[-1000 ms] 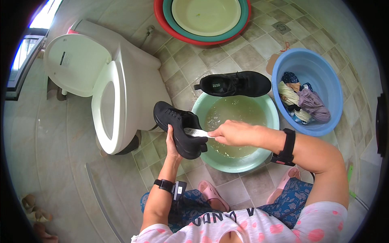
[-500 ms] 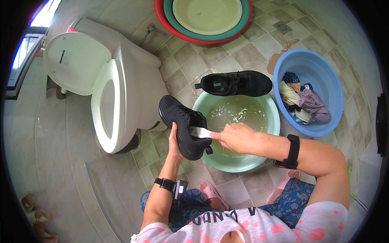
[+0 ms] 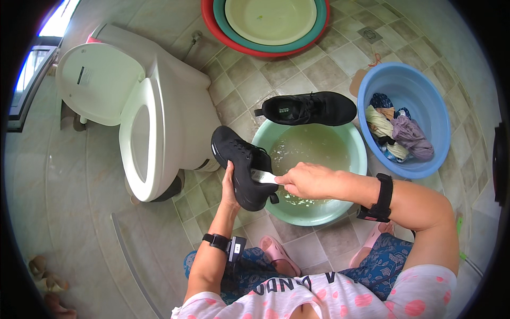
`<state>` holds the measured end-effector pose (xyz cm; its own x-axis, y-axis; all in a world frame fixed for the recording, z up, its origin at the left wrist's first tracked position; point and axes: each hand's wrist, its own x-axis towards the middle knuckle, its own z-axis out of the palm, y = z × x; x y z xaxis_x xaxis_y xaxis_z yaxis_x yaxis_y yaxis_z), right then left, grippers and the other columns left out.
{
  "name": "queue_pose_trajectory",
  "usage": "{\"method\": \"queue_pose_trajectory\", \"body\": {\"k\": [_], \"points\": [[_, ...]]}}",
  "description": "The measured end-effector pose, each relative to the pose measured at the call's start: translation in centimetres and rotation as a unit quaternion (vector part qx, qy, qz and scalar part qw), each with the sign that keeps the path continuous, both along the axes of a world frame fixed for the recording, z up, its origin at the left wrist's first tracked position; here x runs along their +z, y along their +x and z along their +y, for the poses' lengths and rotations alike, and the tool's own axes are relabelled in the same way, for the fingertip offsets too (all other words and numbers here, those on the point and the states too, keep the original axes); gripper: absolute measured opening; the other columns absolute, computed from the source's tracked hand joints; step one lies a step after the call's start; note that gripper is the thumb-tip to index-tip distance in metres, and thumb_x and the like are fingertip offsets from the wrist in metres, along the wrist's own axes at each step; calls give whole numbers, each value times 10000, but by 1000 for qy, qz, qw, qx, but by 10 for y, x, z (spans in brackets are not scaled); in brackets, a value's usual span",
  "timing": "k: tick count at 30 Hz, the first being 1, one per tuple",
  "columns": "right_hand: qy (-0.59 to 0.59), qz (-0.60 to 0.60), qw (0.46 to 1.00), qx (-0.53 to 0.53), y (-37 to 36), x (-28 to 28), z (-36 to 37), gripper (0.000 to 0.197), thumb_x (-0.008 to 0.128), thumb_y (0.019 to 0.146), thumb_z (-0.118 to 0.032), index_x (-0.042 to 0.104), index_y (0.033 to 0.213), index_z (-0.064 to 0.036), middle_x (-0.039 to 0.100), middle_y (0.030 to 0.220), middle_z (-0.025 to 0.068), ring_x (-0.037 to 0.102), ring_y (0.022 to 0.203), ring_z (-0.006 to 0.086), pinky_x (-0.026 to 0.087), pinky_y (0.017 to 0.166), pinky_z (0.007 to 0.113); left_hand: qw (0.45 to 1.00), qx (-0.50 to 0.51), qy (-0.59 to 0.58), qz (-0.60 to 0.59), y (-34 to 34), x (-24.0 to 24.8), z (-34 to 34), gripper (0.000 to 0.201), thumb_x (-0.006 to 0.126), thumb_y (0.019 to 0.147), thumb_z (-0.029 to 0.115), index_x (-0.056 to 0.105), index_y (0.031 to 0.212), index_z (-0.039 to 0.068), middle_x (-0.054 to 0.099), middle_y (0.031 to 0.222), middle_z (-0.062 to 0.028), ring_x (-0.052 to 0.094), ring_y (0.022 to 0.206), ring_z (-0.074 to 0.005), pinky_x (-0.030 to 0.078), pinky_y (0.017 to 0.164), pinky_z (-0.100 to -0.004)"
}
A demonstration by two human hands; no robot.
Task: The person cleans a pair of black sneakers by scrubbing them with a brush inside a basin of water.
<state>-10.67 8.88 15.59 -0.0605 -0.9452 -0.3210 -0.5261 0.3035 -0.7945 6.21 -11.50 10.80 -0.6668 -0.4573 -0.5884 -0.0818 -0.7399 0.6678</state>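
Observation:
My left hand [image 3: 229,187] grips a black sneaker [image 3: 241,183] from its left side, holding it tilted beside the left rim of a pale green basin [image 3: 360,159]. In my right hand [image 3: 305,182] is the handle of a white brush [image 3: 264,176], whose head reaches into the sneaker's opening and is partly hidden there. Cloudy water [image 3: 313,149] fills part of the basin below my right hand. A second black sneaker [image 3: 334,109] lies on its far rim, toe to the right.
Right of the green basin, a blue basin [image 3: 433,127] holds crumpled clothes [image 3: 409,138]. A white toilet [image 3: 186,117] with its lid raised stands at left. Nested basins [image 3: 271,51] sit at the far side, near a floor drain [image 3: 370,35]. Pink slippers [image 3: 276,252] are on my feet.
The sneaker in my left hand has shifted slightly to the right. The brush has moved slightly downward within its opening. The second sneaker stays in place.

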Motion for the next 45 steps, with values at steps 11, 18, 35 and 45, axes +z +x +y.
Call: {"method": "queue_pose_trajectory", "body": {"k": [11, 18, 35, 45], "points": [[-58, -162, 974, -148, 25, -14, -36, 394, 433, 867, -195, 566, 1225, -97, 637, 1009, 213, 605, 976, 375, 480, 858, 450, 999, 6, 31, 35, -1, 4, 11, 547, 453, 917, 491, 504, 1221, 38, 592, 1129, -141, 598, 991, -282, 487, 908, -415], [-6, -92, 995, -35, -6, 15, -21, 383, 451, 886, -197, 559, 1240, -97, 658, 867, 189, 643, 863, 324, 495, 755, 398, 999, 28, -28, 36, -3, 9, 8, 574, 408, 929, 495, 459, 1273, 38, 558, 1195, -156, 581, 1041, -307, 477, 925, -443], [80, -108, 989, 67, -58, 74, -12, 361, 482, 886, -255, 595, 1206, -132, 639, 764, 113, 610, 690, 199, 485, 666, 333, 994, -57, 72, 50, 4, -1, 5, 648, 350, 906, 570, 488, 1226, 23, 604, 1078, -197, 627, 863, -372, 534, 759, -519], [-5, -228, 966, -122, -94, 69, -4, 298, 658, 763, -241, 618, 929, 3, 513, 665, 5, 411, 512, 59, 306, 417, 234, 968, -42, 239, 65, -3, 4, 17, 607, 327, 896, 507, 507, 1194, 10, 599, 988, -243, 602, 880, -375, 497, 753, -549]]}}
